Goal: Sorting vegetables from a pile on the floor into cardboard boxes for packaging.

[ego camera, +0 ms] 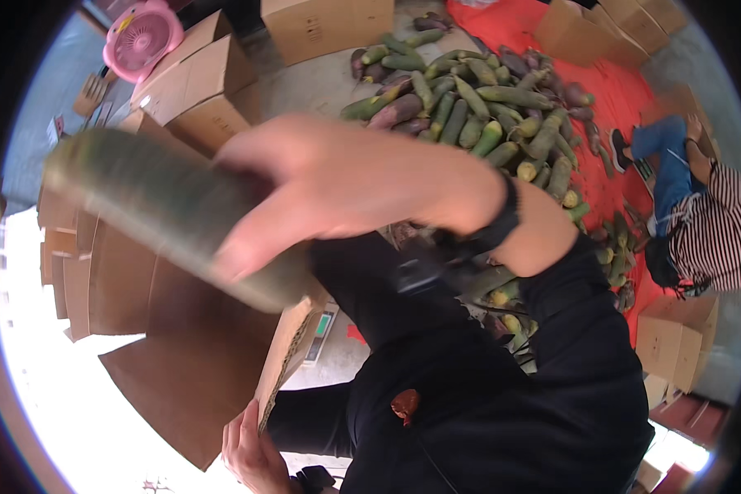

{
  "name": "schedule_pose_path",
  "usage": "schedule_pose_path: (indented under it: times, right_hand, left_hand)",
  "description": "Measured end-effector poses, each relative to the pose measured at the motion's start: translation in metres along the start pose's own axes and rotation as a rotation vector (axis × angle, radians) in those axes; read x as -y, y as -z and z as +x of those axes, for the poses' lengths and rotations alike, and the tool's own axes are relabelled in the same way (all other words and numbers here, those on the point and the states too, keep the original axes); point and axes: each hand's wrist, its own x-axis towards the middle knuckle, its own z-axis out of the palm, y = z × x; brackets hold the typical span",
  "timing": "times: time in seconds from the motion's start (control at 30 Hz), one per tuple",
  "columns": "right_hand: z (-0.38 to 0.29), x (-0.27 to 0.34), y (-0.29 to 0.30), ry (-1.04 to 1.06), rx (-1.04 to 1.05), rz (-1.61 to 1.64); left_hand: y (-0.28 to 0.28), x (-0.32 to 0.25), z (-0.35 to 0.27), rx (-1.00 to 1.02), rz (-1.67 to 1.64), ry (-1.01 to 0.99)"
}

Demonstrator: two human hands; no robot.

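Observation:
My right hand, a black strap on its wrist, grips a long green radish, blurred in this view. The radish is held over an open cardboard box before me; its near end overlaps the top of one box wall. Lower down, my left hand holds the corrugated edge of a box flap. The inside of the box is dark brown, and its contents cannot be made out. Beyond my right forearm lies a big heap of green and purple radishes.
Cardboard boxes stand around the heap. A pink fan is at upper left. A scale with a green display sits beside the box. Red sheeting covers part of the floor. Another person sits at the right.

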Motion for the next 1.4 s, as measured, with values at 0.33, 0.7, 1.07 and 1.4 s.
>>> schedule_pose_path:
  times: [0.33,0.7,1.07,1.4]
  right_hand:
    - [0.074,-0.028,-0.092,-0.301,0.230,0.250]
    - [-0.021,-0.064,-0.045,0.385,-0.373,0.160]
    - [-0.255,-0.386,-0.038,-0.806,-0.716,-0.499]
    - [-0.404,-0.420,-0.069,-1.268,-1.156,-0.387]
  left_hand:
    - [0.001,-0.002,-0.007,0.037,0.032,0.041]
    - [-0.004,0.007,-0.002,0.043,-0.096,-0.053]
    - [-0.007,-0.008,0.000,0.026,0.000,-0.012]
    - [-0.009,0.000,-0.007,0.041,0.123,0.016]
